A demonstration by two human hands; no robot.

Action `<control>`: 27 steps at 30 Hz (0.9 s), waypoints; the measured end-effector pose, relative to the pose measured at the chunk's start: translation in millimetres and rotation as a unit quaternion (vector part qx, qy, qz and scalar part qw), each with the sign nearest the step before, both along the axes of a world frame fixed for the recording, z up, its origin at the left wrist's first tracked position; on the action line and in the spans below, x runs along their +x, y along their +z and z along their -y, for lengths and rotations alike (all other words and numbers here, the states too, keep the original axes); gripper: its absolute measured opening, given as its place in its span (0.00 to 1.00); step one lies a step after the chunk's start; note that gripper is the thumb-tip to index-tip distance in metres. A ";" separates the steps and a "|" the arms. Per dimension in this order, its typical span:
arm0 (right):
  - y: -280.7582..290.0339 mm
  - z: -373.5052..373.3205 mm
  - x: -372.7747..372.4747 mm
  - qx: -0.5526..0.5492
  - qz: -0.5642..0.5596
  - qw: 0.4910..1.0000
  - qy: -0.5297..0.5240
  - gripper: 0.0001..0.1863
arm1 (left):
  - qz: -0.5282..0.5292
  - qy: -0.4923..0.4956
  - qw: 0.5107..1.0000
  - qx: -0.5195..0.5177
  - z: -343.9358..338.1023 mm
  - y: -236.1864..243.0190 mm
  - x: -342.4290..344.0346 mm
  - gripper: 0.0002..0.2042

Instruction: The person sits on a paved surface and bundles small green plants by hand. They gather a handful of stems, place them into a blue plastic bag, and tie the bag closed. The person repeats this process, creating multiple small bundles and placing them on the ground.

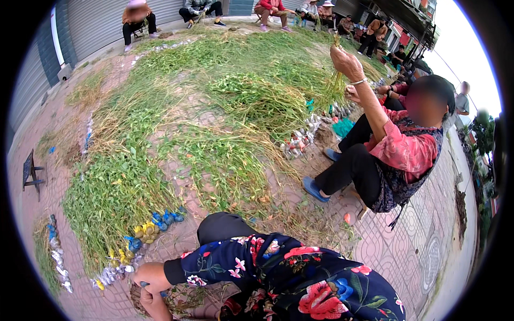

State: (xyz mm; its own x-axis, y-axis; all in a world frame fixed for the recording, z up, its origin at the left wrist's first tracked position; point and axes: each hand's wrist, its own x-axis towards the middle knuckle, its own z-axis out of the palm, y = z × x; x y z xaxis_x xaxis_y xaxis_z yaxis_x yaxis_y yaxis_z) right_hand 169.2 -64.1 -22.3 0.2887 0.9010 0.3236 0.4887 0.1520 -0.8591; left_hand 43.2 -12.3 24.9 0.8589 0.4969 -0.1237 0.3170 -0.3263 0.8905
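Note:
My right arm, in a dark blue floral sleeve (225, 262), reaches across to the lower left. There my right hand (151, 276) is bent downward with its fingers closed; what they hold is hidden. Right below it, my left hand (153, 304) shows only in part against the other hand, its fingers not distinguishable. Dry stems and loose plant scraps (187, 299) lie beside both hands. Just beyond them runs a row of small bagged root ends in white (110, 275), yellow (145, 231) and blue (166, 218) plastic, with leafy green plants (118, 203) spreading away from it.
To the right, a seated person in a pink top (409, 139) holds up a bunch of stems (335, 80). More uprooted plants (257, 96) cover the paving. A small folding stool (31, 171) stands at far left; bagged roots (302, 136) lie ahead. Several people sit along the shutters (101, 24).

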 end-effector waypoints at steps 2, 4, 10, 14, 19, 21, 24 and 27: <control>0.8 2.4 0.8 0.006 -0.010 1.000 0.007 0.12 | -0.004 -0.007 1.000 -0.001 -0.7 -0.7 -0.8 0.09; 1.3 3.3 -0.5 0.014 -0.019 1.000 -0.005 0.15 | -0.003 -0.003 1.000 0.027 4.6 4.4 -0.3 0.10; 15.1 6.4 -14.4 -0.033 -0.025 0.996 -0.076 0.17 | -0.028 0.052 0.996 0.064 6.7 -5.7 -7.3 0.12; 8.3 3.9 -18.8 -0.012 -0.022 0.993 -0.111 0.13 | 0.008 0.050 0.992 0.113 19.1 6.4 -2.6 0.12; 3.7 -0.1 -18.9 -0.020 -0.010 0.994 -0.110 0.08 | 0.027 0.053 0.995 0.074 20.9 5.6 -2.8 0.11; 2.7 -1.5 -19.5 -0.019 -0.013 0.993 -0.112 0.08 | 0.017 0.053 0.996 0.072 20.7 7.3 -3.6 0.11; 3.7 -1.2 -18.2 -0.028 -0.014 0.994 -0.106 0.08 | 0.007 0.057 0.996 0.073 24.2 12.6 -2.5 0.12; 3.6 -0.5 -15.6 -0.038 -0.025 0.994 -0.103 0.08 | 0.014 0.053 0.996 0.075 25.8 15.5 -2.3 0.12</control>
State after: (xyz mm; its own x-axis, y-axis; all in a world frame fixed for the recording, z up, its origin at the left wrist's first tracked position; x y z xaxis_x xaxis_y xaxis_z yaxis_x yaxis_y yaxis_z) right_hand 153.6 -63.6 -18.7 0.4828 0.8428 0.2378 0.4594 -0.0125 -0.8882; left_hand 41.0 -38.1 40.3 0.8027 0.5961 -0.0178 0.3318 -0.4217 0.8438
